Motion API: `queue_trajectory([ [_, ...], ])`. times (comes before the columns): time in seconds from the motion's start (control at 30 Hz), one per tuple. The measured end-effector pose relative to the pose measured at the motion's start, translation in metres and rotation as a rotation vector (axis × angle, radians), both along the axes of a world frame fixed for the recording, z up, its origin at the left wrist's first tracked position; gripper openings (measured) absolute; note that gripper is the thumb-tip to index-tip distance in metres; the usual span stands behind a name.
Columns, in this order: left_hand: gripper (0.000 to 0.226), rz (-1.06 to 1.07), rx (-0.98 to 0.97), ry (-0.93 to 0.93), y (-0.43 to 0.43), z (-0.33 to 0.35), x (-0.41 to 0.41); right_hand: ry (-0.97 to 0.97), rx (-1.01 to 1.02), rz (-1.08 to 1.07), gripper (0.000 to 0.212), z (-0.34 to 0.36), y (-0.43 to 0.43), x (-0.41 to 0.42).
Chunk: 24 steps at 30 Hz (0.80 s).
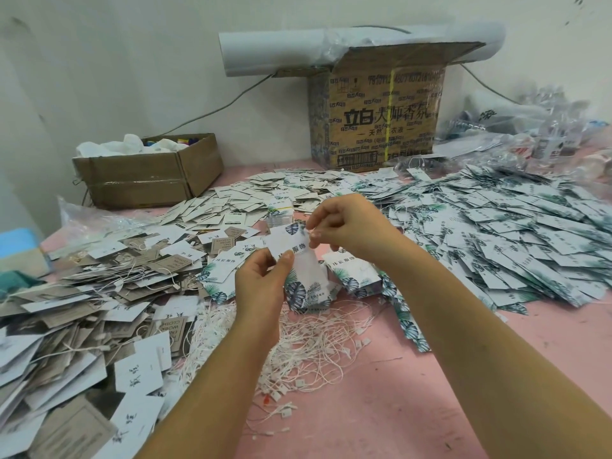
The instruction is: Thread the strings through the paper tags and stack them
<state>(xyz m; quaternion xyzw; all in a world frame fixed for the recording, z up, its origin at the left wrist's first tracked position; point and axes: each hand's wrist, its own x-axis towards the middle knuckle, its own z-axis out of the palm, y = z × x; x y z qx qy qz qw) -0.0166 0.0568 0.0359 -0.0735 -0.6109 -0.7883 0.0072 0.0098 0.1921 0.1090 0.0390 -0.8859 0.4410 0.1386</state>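
Observation:
My left hand point(265, 276) pinches a white paper tag point(291, 243) with a green leaf print, held upright above the pink table. My right hand point(344, 226) pinches at the tag's top edge, fingertips at its hole; the thin white string there is barely visible. A loose heap of white strings point(311, 346) with small plastic locks lies below my hands. Leaf-print tags point(351, 276) sit in small piles just behind the held tag.
A wide spread of leaf-print tags point(513, 233) covers the right side. Grey and white tags point(82, 309) with strings pile at the left. A printed cardboard box point(381, 117) and a low open box point(149, 170) stand by the wall. Bare pink table point(414, 409) lies near me.

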Motion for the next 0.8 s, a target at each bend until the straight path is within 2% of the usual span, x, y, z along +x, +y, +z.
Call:
queue_trajectory([
  [0.23, 0.023, 0.003, 0.003, 0.091, 0.004, 0.006, 0.007, 0.108, 0.077, -0.062, 0.022, 0.006, -0.002, 0.000],
  [0.4, 0.010, -0.033, 0.007, 0.134, 0.005, 0.011, 0.010, 0.137, 0.198, -0.078, 0.017, 0.008, -0.004, 0.000],
  [0.57, 0.015, -0.062, 0.003, 0.145, 0.006, 0.013, 0.012, 0.168, 0.150, -0.049, 0.021, 0.009, -0.005, 0.001],
  [0.8, 0.028, -0.075, 0.026, 0.141, 0.007, 0.016, 0.013, 0.181, 0.160, -0.074, 0.013, 0.008, -0.006, 0.001],
])
